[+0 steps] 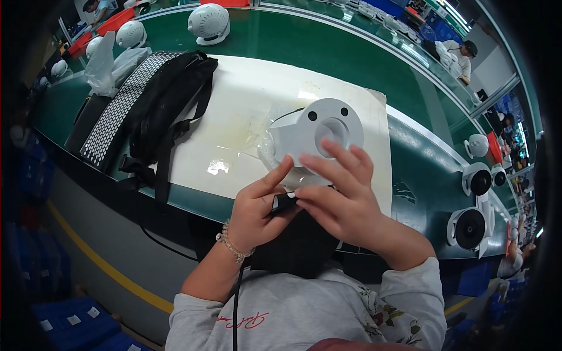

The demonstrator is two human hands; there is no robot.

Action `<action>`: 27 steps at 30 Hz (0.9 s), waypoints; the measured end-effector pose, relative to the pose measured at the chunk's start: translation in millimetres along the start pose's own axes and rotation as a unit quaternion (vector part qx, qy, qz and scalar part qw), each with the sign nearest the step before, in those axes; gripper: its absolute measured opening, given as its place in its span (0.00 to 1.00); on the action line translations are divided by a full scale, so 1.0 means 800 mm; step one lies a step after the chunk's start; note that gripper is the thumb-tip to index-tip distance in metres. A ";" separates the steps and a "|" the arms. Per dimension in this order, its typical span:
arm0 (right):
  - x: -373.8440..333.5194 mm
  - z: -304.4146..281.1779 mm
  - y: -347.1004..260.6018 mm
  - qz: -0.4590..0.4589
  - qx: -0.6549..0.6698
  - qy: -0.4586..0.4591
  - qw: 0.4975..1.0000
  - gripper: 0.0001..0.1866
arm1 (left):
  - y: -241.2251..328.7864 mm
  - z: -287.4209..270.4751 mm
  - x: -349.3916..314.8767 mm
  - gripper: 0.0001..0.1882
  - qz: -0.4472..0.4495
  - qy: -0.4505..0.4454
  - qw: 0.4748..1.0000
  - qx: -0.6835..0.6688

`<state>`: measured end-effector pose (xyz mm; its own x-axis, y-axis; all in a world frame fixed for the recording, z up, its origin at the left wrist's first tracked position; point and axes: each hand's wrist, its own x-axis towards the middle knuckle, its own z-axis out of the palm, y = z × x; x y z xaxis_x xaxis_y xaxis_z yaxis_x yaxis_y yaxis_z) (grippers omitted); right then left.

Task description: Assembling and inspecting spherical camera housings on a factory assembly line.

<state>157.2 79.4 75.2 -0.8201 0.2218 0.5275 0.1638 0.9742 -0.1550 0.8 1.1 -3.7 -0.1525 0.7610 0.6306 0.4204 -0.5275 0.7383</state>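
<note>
Presently, my left grip (254, 213) is closed around a small black piece (283, 202), held in front of me near the front edge of the counter (433, 158). My right grip (354, 213) has thumb and forefinger at its upper end, other fingers spread; whether they pinch the white tip (291, 194) firmly, I cannot tell. Judged sound practice: a steady left hold, light right fingertips, no twisting, and slack in the black cable (236, 304). Beyond, a white device (295, 131) lies on the white board (246, 88), beside clear wrap (266, 152).
</note>
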 end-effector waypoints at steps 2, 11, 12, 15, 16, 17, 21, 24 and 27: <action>-0.006 0.003 0.002 -0.010 0.001 0.013 1.000 0.10 | 0.001 0.001 0.000 0.09 -0.003 -0.004 1.000 0.005; -0.019 -0.011 0.052 0.158 0.088 0.128 0.975 0.04 | -0.001 -0.002 -0.002 0.08 0.007 -0.020 1.000 0.016; -0.020 -0.009 0.055 0.179 0.141 0.111 0.967 0.04 | -0.001 -0.001 -0.001 0.08 0.004 -0.015 1.000 0.018; -0.027 -0.008 0.059 0.206 0.203 0.088 0.953 0.05 | -0.001 -0.001 -0.001 0.08 -0.001 -0.015 1.000 0.020; -0.030 -0.009 0.059 0.211 0.213 0.084 0.950 0.06 | 0.000 0.000 -0.001 0.08 -0.001 -0.016 1.000 0.019; -0.032 -0.010 0.059 0.212 0.213 0.084 0.950 0.06 | 0.001 0.000 0.000 0.08 -0.002 -0.014 1.000 0.021; -0.050 -0.007 0.063 0.075 -0.096 0.091 0.988 0.14 | 0.005 0.001 0.002 0.12 -0.011 0.002 0.999 0.033; -0.057 -0.004 0.070 -0.006 -0.231 0.104 0.967 0.20 | 0.004 0.000 0.001 0.12 -0.015 0.000 0.999 0.030; -0.041 0.007 0.067 0.166 0.163 0.215 0.949 0.26 | 0.002 0.001 0.000 0.13 -0.005 0.000 1.000 0.031</action>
<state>190.1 124.2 44.9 -0.4421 0.5780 0.6859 0.1376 0.7993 -0.5849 2.2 0.6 -2.9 -0.1580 0.7662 0.6229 0.4731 -0.4950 0.7288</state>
